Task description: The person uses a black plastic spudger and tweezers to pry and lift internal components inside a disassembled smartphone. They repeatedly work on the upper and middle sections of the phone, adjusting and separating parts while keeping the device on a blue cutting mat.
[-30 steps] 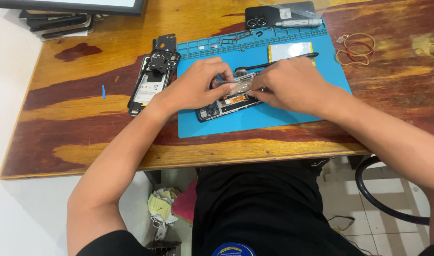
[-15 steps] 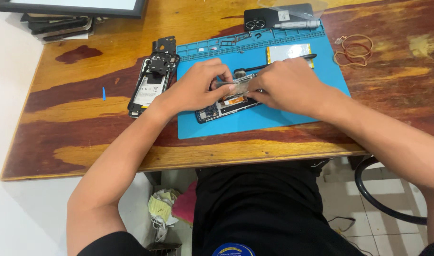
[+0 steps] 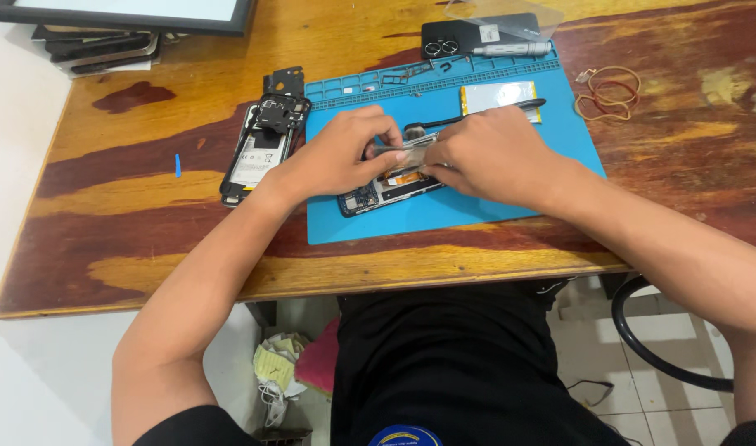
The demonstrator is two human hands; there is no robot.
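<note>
Nearest, a person in a black shirt sat at a worn wooden table (image 3: 105, 272), both bare forearms reaching forward over its edge. On a blue repair mat (image 3: 444, 215) lay an opened phone (image 3: 378, 192), its long axis slanting from lower left to upper right, circuit boards exposed. The left hand (image 3: 336, 157) and right hand (image 3: 489, 157) met over the phone's upper end, fingers curled and closed from both sides on a small silvery flat part (image 3: 402, 151), which lay directly between their fingertips; neither hand looked clearly nearer. To the left of the mat sat another opened phone body (image 3: 258, 149). Farther back lay a flat battery (image 3: 497, 95), a grey screwdriver (image 3: 510, 49), rubber bands (image 3: 609, 87) and a framed screen (image 3: 122, 12).
</note>
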